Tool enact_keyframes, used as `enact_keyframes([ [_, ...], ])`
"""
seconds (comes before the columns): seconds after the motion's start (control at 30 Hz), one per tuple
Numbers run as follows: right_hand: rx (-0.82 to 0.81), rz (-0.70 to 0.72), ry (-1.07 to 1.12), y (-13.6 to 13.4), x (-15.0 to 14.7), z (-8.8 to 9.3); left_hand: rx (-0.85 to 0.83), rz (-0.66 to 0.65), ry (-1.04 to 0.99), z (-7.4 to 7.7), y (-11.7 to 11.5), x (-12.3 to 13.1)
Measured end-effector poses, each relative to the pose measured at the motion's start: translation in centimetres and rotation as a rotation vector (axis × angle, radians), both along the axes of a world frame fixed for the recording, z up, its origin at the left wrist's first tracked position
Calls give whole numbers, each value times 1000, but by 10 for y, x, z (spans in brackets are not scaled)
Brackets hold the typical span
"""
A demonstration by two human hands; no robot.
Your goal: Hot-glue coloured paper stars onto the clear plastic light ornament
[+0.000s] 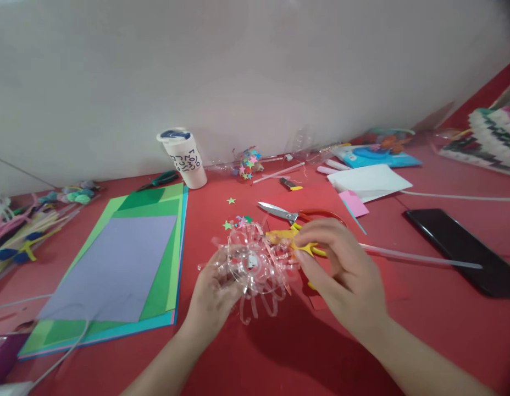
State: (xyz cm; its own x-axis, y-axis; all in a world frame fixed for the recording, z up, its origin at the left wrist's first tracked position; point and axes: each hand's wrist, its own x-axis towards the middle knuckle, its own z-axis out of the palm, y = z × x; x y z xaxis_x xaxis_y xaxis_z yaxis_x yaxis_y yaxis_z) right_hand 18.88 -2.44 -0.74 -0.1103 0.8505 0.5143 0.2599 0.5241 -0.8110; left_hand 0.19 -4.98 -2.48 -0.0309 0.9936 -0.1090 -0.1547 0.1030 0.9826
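Note:
My left hand (214,297) grips a clear plastic piece (250,264) cut into many curled strips, like a flower, holding it from below above the red table (312,352). My right hand (341,269) is closed in a pinch on one of its strips at the right side. Just behind my right hand lie scissors (288,215) with red and yellow handles, blades pointing left. Small coloured paper stars (237,222) lie on the table beyond the plastic piece.
A stack of green, blue and lilac paper sheets (123,264) lies at left. A white cup (184,159) stands by the wall. A black phone (456,247), a clear stick (420,257), white and pink paper (370,184) sit at right. Pipe cleaners (24,231) lie far left.

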Motion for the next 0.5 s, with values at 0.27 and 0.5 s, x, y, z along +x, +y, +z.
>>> enact_keyframes([
  [0.27,441,75,-383,-16,-8,7,74,3,92,-14,1,-1],
  [0.5,446,124,-473,-13,-9,-1,33,38,53,-13,3,0],
])
